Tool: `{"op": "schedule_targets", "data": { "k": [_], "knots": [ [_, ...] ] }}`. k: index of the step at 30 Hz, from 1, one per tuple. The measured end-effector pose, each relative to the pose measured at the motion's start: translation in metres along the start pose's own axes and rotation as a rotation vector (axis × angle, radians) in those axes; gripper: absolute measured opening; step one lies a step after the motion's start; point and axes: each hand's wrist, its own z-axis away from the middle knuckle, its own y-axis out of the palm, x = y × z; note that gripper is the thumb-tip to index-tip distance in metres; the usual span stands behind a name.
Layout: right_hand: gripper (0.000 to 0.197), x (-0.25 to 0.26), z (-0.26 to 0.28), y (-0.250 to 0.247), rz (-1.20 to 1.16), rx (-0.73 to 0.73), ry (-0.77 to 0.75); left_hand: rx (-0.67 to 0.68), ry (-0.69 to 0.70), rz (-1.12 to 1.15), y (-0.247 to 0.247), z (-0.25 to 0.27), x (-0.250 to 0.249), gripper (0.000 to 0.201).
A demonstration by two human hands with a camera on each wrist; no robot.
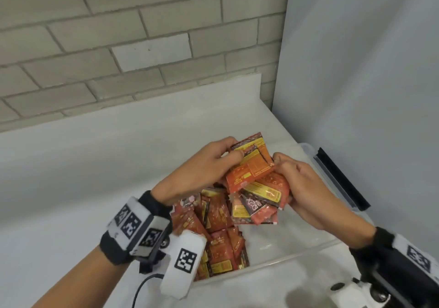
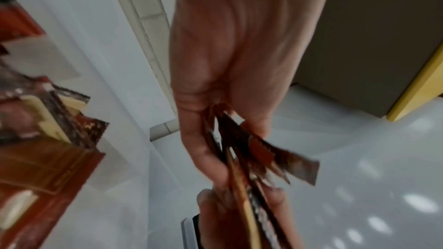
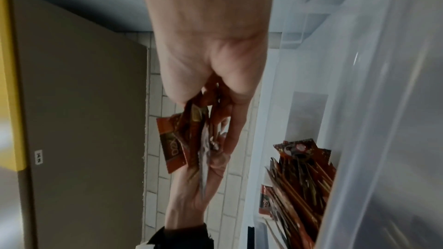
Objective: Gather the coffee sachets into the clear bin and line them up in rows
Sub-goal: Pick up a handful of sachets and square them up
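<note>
I hold a loose fan of coffee sachets (image 1: 255, 181) above the clear bin (image 1: 306, 248) on the desk (image 1: 71, 177), my left hand (image 1: 202, 167) pinching its far end and my right hand (image 1: 304, 189) curled under the near end, both grips closed on the bundle. To do this step well, I judge I should square the edges between both hands before lowering it on edge beside the packed sachets (image 1: 221, 231) already in the bin's left part. The right wrist view shows those sachets (image 3: 299, 183) standing upright against the wall, which the head view blurs.
</note>
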Motion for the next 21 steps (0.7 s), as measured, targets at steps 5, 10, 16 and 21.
{"op": "schedule_targets", "data": {
  "k": [5, 10, 16, 21],
  "knots": [
    [0.067, -0.002, -0.002, -0.011, -0.156, -0.133, -0.005, -0.164, 0.003, -0.167, 0.023, -0.025, 0.000, 0.017],
    [0.067, -0.003, 0.003, -0.011, -0.259, -0.067, -0.015, -0.338, 0.073, -0.292, 0.037, -0.041, -0.003, 0.022],
    [0.065, 0.006, -0.009, -0.016, -0.298, -0.104, 0.030, -0.334, 0.150, -0.342, 0.049, -0.046, -0.005, 0.007],
    [0.049, 0.010, -0.017, -0.028, -0.280, -0.091, -0.014, -0.175, 0.177, -0.050, 0.030, -0.045, -0.014, 0.053]
  ]
}}
